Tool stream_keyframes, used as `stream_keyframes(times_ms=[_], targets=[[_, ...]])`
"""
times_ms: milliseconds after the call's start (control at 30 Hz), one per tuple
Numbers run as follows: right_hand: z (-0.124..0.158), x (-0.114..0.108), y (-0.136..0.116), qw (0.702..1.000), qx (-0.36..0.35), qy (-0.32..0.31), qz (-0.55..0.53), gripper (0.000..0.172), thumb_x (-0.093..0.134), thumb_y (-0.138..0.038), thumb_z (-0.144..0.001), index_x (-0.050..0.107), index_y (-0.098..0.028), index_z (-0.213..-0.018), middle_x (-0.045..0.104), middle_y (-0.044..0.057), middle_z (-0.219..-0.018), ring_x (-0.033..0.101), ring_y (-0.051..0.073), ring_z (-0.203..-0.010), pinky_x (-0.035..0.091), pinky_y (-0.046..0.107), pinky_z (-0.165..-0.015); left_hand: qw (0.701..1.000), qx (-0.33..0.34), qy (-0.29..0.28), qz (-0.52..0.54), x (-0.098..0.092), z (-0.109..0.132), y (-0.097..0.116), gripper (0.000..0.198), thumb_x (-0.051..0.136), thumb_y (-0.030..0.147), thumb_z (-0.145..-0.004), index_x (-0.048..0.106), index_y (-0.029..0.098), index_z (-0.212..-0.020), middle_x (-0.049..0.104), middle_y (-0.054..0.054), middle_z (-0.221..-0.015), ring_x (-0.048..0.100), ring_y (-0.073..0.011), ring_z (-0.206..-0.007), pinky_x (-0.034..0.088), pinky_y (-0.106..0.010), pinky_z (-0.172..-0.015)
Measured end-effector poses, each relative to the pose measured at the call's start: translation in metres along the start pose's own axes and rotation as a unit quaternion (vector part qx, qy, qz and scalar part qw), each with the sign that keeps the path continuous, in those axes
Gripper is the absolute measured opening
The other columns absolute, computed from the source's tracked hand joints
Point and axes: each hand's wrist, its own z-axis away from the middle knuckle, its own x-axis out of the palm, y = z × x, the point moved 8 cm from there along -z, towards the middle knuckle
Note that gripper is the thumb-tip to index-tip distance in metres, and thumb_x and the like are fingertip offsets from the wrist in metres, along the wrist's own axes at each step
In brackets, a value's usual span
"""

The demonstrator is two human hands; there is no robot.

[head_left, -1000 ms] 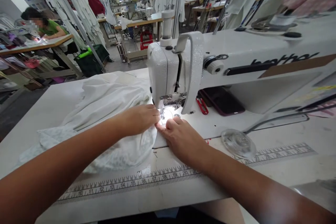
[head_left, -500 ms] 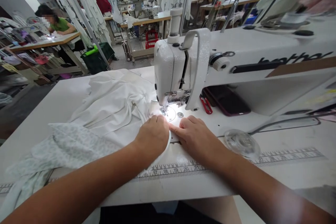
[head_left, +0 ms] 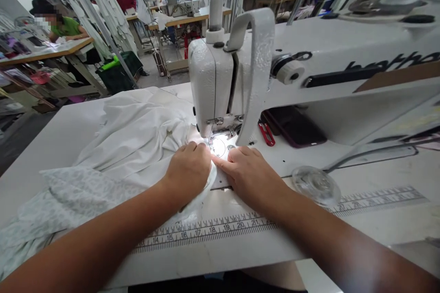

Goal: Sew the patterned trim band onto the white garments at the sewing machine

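Observation:
My left hand (head_left: pixel 189 167) is closed on the white fabric (head_left: pixel 137 123), right in front of the presser foot of the sewing machine (head_left: pixel 220 78). The needle area glows under the machine's lamp. Against the machine bed rests my right hand (head_left: pixel 252 171), one finger stretched left to touch the fabric edge by my left knuckles, the others loosely bent. Nothing shows in its grip. The fabric lies bunched to the left, with a pale green patterned part (head_left: pixel 85 192) spread toward the front left. My left fingertips and the stitching point are partly hidden.
Red thread snips (head_left: pixel 266 134) and a dark phone (head_left: pixel 297 128) lie under the machine arm. A clear round object (head_left: pixel 316 185) sits beside my right forearm. A ruler strip (head_left: pixel 213 231) runs along the table front. Behind, a person in green (head_left: pixel 65 27) sits at another table.
The view has shifted, so the machine head looks nearer and further left. Both hands stay close together by the presser foot, and the fabric shows little visible change.

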Motion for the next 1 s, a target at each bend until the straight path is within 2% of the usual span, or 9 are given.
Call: stream_keyframes(times_ms=[200, 367, 500, 667, 767, 833, 867, 933, 1000], targets=[[-0.007, 0.002, 0.004, 1.0, 0.014, -0.001, 0.014, 0.039, 0.044, -0.006, -0.088, 0.062, -0.024, -0.118, 0.044, 0.001, -0.069, 0.035, 0.017, -0.068, 0.026, 0.031, -0.064, 0.999, -0.01, 0.033, 0.002, 0.007, -0.007, -0.012, 0.022, 0.042, 0.013, -0.089, 0.061, 0.011, -0.08, 0.06, -0.01, -0.076, 0.055, -0.0232, -0.078, 0.047, -0.037, -0.07], [-0.006, 0.003, 0.004, 0.999, 0.031, -0.007, 0.005, 0.038, 0.044, -0.009, -0.091, 0.061, -0.025, -0.121, 0.047, 0.003, -0.074, 0.039, 0.019, -0.074, 0.027, 0.032, -0.067, 0.993, 0.012, 0.066, 0.101, -0.012, 0.005, -0.015, 0.023, 0.042, 0.013, -0.092, 0.063, 0.009, -0.101, 0.063, -0.012, -0.103, 0.055, -0.023, -0.102, 0.046, -0.039, -0.093], [-0.004, 0.0, 0.006, 0.998, 0.041, 0.001, -0.043, 0.037, 0.045, -0.009, -0.091, 0.062, -0.023, -0.121, 0.051, 0.005, -0.081, 0.043, 0.021, -0.08, 0.032, 0.033, -0.072, 0.985, 0.013, 0.041, 0.169, -0.041, 0.06, -0.023, 0.019, 0.047, 0.023, -0.094, 0.063, 0.015, -0.103, 0.064, -0.009, -0.103, 0.057, -0.0204, -0.098, 0.049, -0.037, -0.09], [0.012, -0.02, -0.012, 0.986, 0.043, -0.008, -0.161, 0.024, 0.045, -0.017, -0.096, 0.066, -0.018, -0.107, 0.06, 0.005, -0.085, 0.052, 0.019, -0.085, 0.04, 0.03, -0.074, 0.988, -0.114, -0.039, 0.098, -0.045, 0.157, -0.048, 0.027, 0.047, 0.039, -0.094, 0.062, 0.019, -0.102, 0.066, -0.009, -0.096, 0.062, -0.0242, -0.086, 0.052, -0.039, -0.078], [0.046, -0.008, -0.05, 0.914, 0.043, -0.187, -0.357, 0.038, 0.037, -0.036, -0.101, 0.064, -0.017, -0.083, 0.061, 0.001, -0.07, 0.056, 0.013, -0.063, 0.041, 0.025, -0.059, 0.959, -0.173, -0.165, 0.151, -0.043, 0.184, -0.03, 0.025, 0.039, 0.029, -0.095, 0.061, 0.021, -0.085, 0.066, -0.002, -0.074, 0.062, -0.017, -0.063, 0.048, -0.027, -0.061], [0.08, 0.007, -0.085, 0.833, 0.033, -0.323, -0.447, 0.047, 0.033, -0.047, -0.1, 0.064, -0.017, -0.082, 0.061, 0.0, -0.064, 0.054, 0.011, -0.05, 0.04, 0.023, -0.05, 0.917, -0.132, -0.287, 0.244, -0.045, 0.182, 0.007, 0.018, 0.047, 0.028, -0.091, 0.059, 0.022, -0.079, 0.065, 0.002, -0.068, 0.061, -0.0138, -0.058, 0.042, -0.022, -0.054], [0.094, 0.013, -0.098, 0.808, 0.027, -0.348, -0.475, 0.047, 0.033, -0.049, -0.099, 0.065, -0.017, -0.087, 0.063, 0.0, -0.066, 0.056, 0.012, -0.051, 0.042, 0.023, -0.051, 0.896, -0.094, -0.327, 0.286, -0.05, 0.175, 0.027, 0.015, 0.052, 0.027, -0.089, 0.059, 0.022, -0.077, 0.066, 0.003, -0.068, 0.061, -0.0132, -0.058, 0.041, -0.021, -0.053], [0.11, 0.023, -0.114, 0.781, 0.031, -0.31, -0.541, 0.045, 0.038, -0.052, -0.097, 0.067, -0.017, -0.097, 0.067, 0.003, -0.079, 0.062, 0.016, -0.068, 0.048, 0.026, -0.064, 0.875, -0.045, -0.336, 0.345, -0.061, 0.148, 0.051, 0.015, 0.053, 0.027, -0.088, 0.061, 0.021, -0.077, 0.067, 0.002, -0.072, 0.061, -0.0135, -0.062, 0.042, -0.021, -0.056], [0.118, 0.032, -0.119, 0.742, 0.05, -0.249, -0.62, 0.048, 0.041, -0.055, -0.096, 0.068, -0.016, -0.099, 0.067, 0.004, -0.089, 0.062, 0.021, -0.085, 0.048, 0.029, -0.078, 0.892, -0.065, -0.252, 0.369, -0.063, 0.109, 0.045, 0.024, 0.044, 0.029, -0.093, 0.065, 0.02, -0.085, 0.069, -0.002, -0.082, 0.063, -0.0156, -0.073, 0.047, -0.025, -0.067]])
